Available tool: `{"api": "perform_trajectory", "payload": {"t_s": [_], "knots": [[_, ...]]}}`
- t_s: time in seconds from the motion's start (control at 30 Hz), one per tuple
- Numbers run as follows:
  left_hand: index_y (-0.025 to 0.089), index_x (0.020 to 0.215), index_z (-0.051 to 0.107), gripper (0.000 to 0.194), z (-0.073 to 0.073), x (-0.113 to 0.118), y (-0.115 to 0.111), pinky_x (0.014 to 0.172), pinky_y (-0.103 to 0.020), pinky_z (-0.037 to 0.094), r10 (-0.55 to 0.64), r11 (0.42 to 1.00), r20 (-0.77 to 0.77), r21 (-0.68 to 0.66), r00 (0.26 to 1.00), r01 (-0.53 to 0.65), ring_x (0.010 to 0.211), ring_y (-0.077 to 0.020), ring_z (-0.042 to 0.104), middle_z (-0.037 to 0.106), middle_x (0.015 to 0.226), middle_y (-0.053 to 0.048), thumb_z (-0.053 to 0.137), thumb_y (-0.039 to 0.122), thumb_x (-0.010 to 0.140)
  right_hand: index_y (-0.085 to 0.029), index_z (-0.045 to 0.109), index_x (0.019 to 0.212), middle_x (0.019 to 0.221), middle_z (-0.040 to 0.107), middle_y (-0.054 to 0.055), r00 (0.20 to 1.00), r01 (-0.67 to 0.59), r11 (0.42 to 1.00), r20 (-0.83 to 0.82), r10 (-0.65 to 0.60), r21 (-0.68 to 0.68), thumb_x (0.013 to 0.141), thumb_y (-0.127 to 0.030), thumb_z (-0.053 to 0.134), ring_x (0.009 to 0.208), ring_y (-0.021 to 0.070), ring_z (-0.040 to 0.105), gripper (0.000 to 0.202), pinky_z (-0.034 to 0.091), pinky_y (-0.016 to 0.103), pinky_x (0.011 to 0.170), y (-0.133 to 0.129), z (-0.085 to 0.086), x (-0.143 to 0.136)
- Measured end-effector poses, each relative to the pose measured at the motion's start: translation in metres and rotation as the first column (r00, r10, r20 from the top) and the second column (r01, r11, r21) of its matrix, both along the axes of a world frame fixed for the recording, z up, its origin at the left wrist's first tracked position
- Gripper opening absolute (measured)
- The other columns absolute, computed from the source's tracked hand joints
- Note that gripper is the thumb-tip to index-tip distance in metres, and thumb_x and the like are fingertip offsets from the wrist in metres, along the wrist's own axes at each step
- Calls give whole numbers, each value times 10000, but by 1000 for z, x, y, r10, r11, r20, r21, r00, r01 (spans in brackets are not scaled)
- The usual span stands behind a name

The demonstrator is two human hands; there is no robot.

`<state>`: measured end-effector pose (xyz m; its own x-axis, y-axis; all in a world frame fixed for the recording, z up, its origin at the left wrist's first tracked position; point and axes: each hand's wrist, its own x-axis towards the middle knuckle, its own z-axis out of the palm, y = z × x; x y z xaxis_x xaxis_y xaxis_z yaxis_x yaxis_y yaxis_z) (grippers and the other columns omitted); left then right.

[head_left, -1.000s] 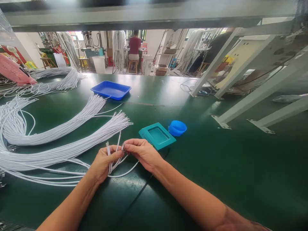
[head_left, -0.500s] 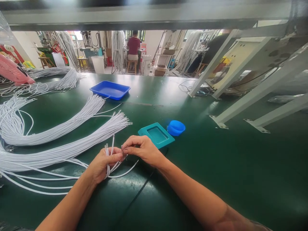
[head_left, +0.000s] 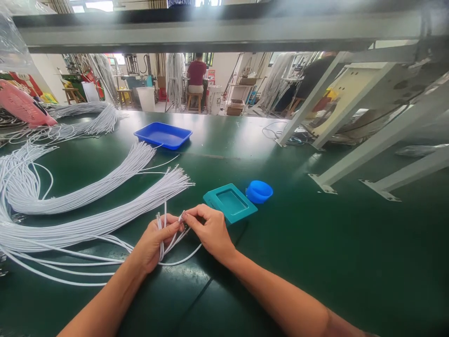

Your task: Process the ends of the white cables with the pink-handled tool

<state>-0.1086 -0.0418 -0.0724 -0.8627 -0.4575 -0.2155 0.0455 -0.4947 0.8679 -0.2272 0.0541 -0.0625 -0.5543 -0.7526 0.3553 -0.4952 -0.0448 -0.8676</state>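
Between left fingers (head_left: 171, 228) and right fingers (head_left: 191, 217) | white cable tip | details obscured

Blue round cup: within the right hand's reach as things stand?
Probably yes. The right hand is near the blue cup; only the low teal tray partly intervenes, though its fingers are at a cable end.

Head cam — looks fwd, down over table (head_left: 315, 271).
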Motion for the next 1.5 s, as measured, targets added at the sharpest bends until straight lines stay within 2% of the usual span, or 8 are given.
{"api": "perform_trajectory", "payload": {"t_s": [0.1, 0.17, 0.3, 0.5, 1.1, 1.2, 1.33, 1.5], "knots": [[95, 676, 606, 173, -1, -1, 1, 402, -152, 182, 24, 999, 13, -38, 1000, -24, 446, -20, 245, 432, 549, 23, 665, 255, 700, -173, 637, 699, 696, 621, 61, 828, 14, 999, -559, -33, -39, 846, -213, 448, 751, 181, 521, 243, 406, 329, 744, 3, -7, -3], [98, 745, 622, 171, -3, -2, 0, 399, -147, 185, 42, 999, 9, -20, 999, -41, 449, -16, 264, 469, 593, 10, 678, 248, 685, -169, 630, 763, 729, 618, 64, 668, -76, 997, -742, 65, 19, 877, -187, 383, 803, 180, 511, 272, 383, 324, 799, 4, -6, -9], [155, 1058, 583, 421, -7, -3, -3, 401, -127, 213, 71, 997, 23, 6, 997, -71, 453, -7, 313, 517, 687, 2, 701, 199, 656, -165, 597, 922, 860, 635, 60, 645, -37, 974, -739, 194, 223, 862, -254, 464, 864, 180, 515, 170, 370, 302, 797, 2, 5, -26], [138, 1071, 536, 467, -9, -5, -5, 379, -115, 201, 66, 998, 69, 21, 995, -67, 421, 2, 311, 544, 654, 4, 704, 159, 636, -129, 584, 870, 817, 650, 72, 487, 62, 837, -749, 450, 543, 853, -119, 448, 810, 174, 552, 137, 278, 337, 871, 4, 14, -34], [119, 943, 471, 362, -13, -11, -6, 372, -96, 198, 73, 995, 152, 49, 986, -81, 391, 5, 317, 547, 573, 10, 642, 72, 628, -139, 589, 709, 720, 633, 57, 501, 100, 910, -811, 303, 402, 852, -180, 474, 753, 170, 477, 188, 357, 279, 740, -3, 5, -32], [117, 946, 473, 349, -14, -11, -6, 374, -91, 216, 61, 995, 144, 67, 988, -71, 398, 5, 335, 559, 599, -3, 635, 66, 641, -166, 614, 851, 854, 648, 55, 474, 92, 915, -825, 307, 393, 818, -270, 540, 877, 203, 482, 132, 340, 330, 837, 0, 10, -38], [123, 950, 467, 347, -14, -12, -7, 364, -84, 226, 44, 993, 149, 97, 988, -59, 403, 1, 360, 562, 618, -10, 630, 57, 651, -238, 470, 1210, 1283, 464, 84, 469, 352, 912, -883, 24, 212, 812, -358, 534, 1184, 321, 300, 420, 156, 531, 974, 1, 6, -50], [131, 933, 472, 325, -11, -9, -8, 369, -72, 263, 48, 989, 152, 133, 987, -69, 395, 7, 365, 547, 604, 4, 632, 56, 660, -247, 403, 1274, 1316, 432, 69, 496, 462, 857, -867, -35, 229, 865, -343, 435, 1236, 334, 235, 421, 136, 555, 983, -1, -9, -56]]}}
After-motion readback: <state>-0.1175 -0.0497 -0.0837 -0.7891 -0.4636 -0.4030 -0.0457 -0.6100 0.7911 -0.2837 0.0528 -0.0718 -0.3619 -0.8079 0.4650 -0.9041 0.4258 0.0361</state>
